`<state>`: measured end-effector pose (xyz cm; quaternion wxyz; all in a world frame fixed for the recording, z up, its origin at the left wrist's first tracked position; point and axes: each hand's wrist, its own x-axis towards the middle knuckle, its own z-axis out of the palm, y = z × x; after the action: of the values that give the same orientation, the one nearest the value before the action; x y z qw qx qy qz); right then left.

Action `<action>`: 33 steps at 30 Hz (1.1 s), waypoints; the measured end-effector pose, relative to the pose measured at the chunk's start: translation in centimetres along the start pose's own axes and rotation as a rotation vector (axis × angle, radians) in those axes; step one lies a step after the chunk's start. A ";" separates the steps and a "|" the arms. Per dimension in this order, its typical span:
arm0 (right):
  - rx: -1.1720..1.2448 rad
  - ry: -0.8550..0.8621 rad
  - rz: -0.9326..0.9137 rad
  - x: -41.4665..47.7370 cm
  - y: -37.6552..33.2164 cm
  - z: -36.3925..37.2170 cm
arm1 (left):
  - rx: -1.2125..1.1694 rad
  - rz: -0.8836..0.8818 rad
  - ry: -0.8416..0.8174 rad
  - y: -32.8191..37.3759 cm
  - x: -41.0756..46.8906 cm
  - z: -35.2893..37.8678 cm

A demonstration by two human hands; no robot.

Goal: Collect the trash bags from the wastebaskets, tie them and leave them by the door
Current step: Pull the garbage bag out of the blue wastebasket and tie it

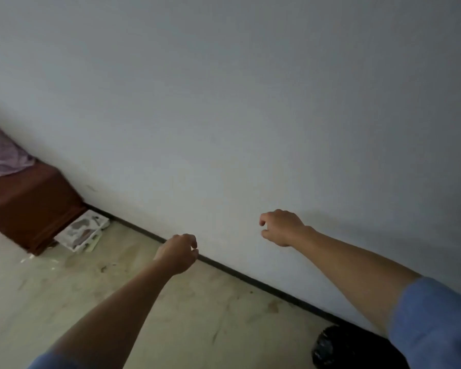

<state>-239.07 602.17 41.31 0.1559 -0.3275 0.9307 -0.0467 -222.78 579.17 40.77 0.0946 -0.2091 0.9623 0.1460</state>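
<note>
By the wall [224,102]: left hand [180,253], right hand [281,227], both grips slack, empty; one bag [328,347].

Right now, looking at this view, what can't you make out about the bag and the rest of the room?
1. Black bag, head view: the right sleeve covers part, the bottom edge cuts off the rest; tied or not, cannot tell.
2. White pack by the brown furniture, head view: blurred, print unreadable.
3. Purple cloth, head view: cut off by the left edge.
4. Door and wastebaskets: outside the frame.
</note>
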 end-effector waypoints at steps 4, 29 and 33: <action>-0.049 0.042 -0.175 7.9 -12.4 -2.4 | -0.007 -0.144 0.077 -12.2 -0.5 -5.4; -0.168 0.009 -1.085 42.4 -84.6 -3.7 | -0.130 -1.002 0.394 -69.1 -3.0 -26.6; -0.207 0.052 -1.213 45.3 -95.8 -3.8 | -0.169 -1.118 0.420 -76.1 -4.3 -28.4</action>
<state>-216.71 499.01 51.23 0.0460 -0.8108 0.5818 -0.0445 -189.69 505.50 50.14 -0.0520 -0.7144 0.6897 0.1058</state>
